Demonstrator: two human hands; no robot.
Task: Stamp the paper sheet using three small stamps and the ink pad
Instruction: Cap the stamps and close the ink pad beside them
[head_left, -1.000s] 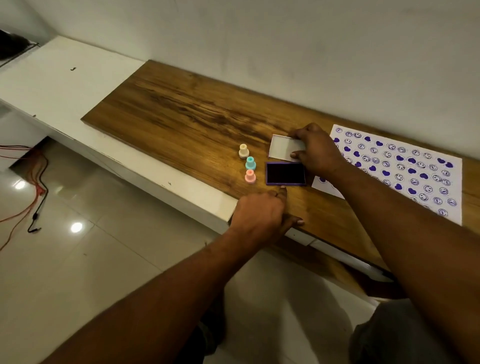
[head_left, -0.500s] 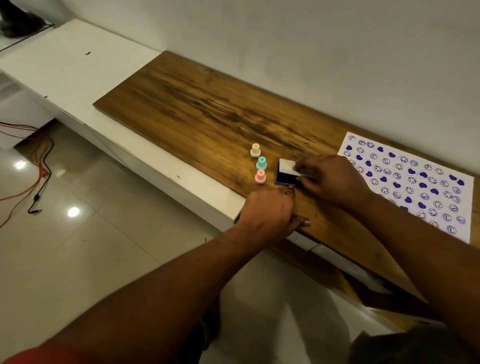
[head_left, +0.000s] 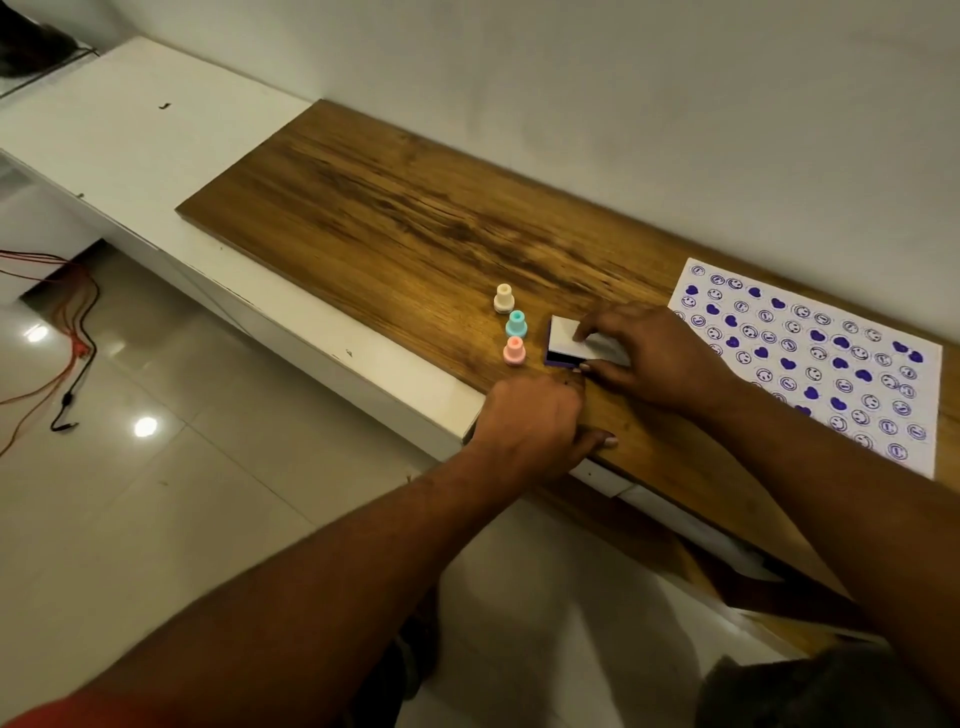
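Ink pad (head_left: 561, 359) lid (head_left: 567, 332), pinched by right fingers (head_left: 605, 326), is best lowered squarely at the counter's (head_left: 415, 223) front edge; left fingers' (head_left: 563, 392) state is unclear.

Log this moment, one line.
right hand holds lid tilted over ink pad | left hand rests on board edge | stamps upright | sheet stamped

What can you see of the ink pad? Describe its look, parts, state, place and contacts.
The ink pad is a small flat rectangle, seemingly plastic, with a purple base. Its white lid lies tilted over it, leaving a dark strip uncovered along the near edge. It rests on the wooden board, just right of the three stamps. The right hand pinches the lid; the left hand rests just before the base, contact unclear.
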